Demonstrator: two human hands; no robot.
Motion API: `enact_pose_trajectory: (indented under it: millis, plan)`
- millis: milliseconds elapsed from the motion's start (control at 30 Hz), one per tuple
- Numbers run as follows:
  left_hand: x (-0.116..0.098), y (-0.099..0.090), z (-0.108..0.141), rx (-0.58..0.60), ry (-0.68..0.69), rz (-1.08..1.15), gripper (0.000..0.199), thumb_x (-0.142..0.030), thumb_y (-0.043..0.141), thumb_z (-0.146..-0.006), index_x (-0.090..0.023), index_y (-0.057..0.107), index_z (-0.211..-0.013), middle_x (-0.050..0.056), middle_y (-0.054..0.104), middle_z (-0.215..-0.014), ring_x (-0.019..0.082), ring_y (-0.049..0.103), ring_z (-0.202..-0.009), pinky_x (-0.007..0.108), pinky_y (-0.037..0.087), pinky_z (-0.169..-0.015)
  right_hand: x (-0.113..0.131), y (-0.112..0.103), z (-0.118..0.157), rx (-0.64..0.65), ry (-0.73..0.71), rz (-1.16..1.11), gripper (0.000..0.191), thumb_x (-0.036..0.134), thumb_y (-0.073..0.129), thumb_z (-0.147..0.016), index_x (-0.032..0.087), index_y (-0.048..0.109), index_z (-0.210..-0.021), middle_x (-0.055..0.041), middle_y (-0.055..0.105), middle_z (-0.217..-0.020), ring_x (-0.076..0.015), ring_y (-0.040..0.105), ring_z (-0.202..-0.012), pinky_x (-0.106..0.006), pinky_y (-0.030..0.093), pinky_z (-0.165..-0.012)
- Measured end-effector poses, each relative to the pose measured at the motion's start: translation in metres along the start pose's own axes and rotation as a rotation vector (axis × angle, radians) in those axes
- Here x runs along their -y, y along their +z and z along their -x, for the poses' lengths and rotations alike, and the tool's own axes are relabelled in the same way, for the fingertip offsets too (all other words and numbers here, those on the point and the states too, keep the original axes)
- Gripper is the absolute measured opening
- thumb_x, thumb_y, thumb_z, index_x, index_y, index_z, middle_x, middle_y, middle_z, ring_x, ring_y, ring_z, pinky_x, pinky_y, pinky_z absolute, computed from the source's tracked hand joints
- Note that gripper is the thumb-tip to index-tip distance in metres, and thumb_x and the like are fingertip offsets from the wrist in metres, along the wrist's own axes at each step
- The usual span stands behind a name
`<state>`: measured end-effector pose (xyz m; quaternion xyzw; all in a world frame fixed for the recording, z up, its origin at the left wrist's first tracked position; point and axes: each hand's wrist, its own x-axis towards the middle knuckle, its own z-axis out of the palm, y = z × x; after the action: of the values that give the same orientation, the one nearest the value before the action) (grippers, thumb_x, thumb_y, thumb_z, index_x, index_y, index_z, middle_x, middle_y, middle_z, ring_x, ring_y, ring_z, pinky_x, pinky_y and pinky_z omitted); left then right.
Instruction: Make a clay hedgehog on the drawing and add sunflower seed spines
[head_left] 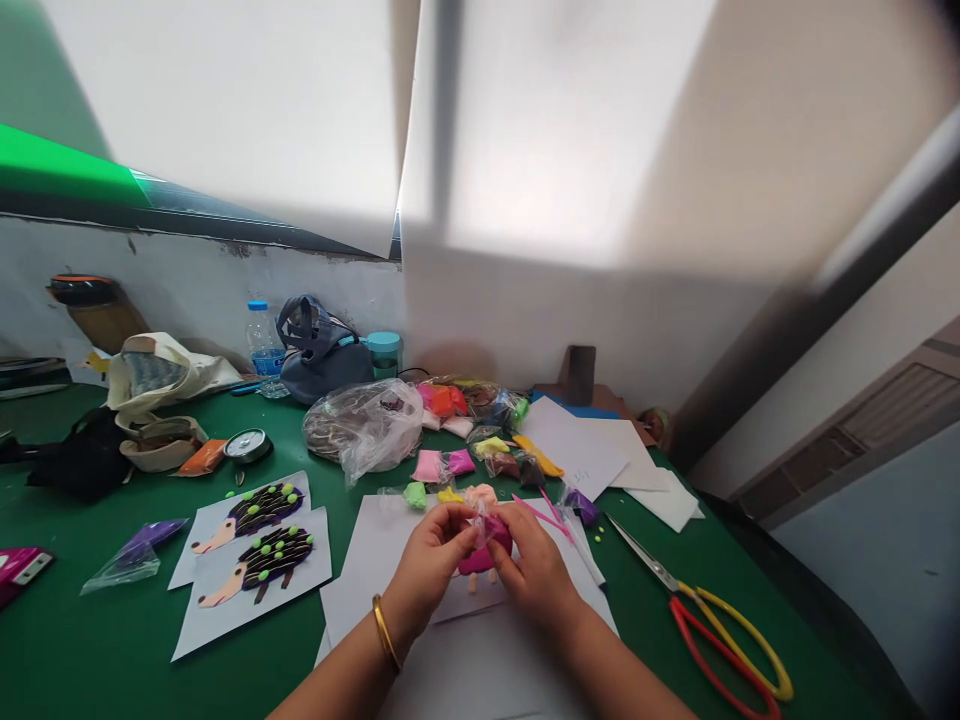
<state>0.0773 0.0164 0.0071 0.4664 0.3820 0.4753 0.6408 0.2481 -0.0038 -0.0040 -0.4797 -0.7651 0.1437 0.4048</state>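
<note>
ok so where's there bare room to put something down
Front left: bare green table between the purple packet, the hedgehog cards and the picture's bottom edge. Another patch lies between the white sheets and the scissors. Crowded: the back, with plastic bag and coloured packets, and around left hand and right hand.

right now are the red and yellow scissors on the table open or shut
Shut: the scissors have both blades lying together, narrowing to a single tip.

Scissors [679, 588] have shiny metal blades [645, 555], smooth plastic handles [679, 612]; paper [360, 560] is matt; the held packet [496, 533] seems glossy plastic.
</note>
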Motion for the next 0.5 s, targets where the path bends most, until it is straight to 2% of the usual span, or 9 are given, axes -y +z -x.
enact_pose_trajectory:
  millis: [167, 333, 500]
  plan:
    - [-0.0001, -0.0029, -0.0031, -0.09, 0.168, -0.138, 0.023, -0.033, 0.073, -0.074, -0.019, 0.057, -0.081, -0.003, 0.056, -0.076, 0.012, 0.054, -0.07, 0.024, 0.045, -0.066, -0.0058, 0.0033, 0.0033, -0.031, -0.007, 0.005, 0.029, 0.024, 0.047, -0.093, 0.021, 0.054, -0.122, -0.0098, 0.064, -0.114, -0.0239, 0.061, -0.101, -0.036, 0.051, -0.087]
    - [0.0013, 0.0026, 0.0019, -0.024, 0.158, -0.212, 0.019, -0.035, 0.064, -0.08, -0.02, 0.053, -0.086, -0.003, 0.054, -0.076, 0.013, 0.053, -0.068, 0.024, 0.045, -0.061, -0.005, 0.0048, 0.0031, -0.05, -0.055, 0.018, 0.025, 0.024, 0.049, -0.093, 0.022, 0.055, -0.118, -0.0093, 0.064, -0.111, -0.0236, 0.061, -0.1, -0.036, 0.052, -0.086]
    - [0.0083, -0.0005, 0.0011, -0.067, 0.205, -0.326, 0.014, -0.03, 0.062, -0.08, -0.02, 0.051, -0.081, -0.005, 0.051, -0.071, 0.012, 0.05, -0.064, 0.023, 0.043, -0.059, -0.006, 0.0051, 0.0028, -0.045, -0.101, 0.033, 0.021, 0.028, 0.052, -0.094, 0.021, 0.056, -0.114, -0.0092, 0.065, -0.108, -0.0232, 0.061, -0.098, -0.037, 0.052, -0.086]
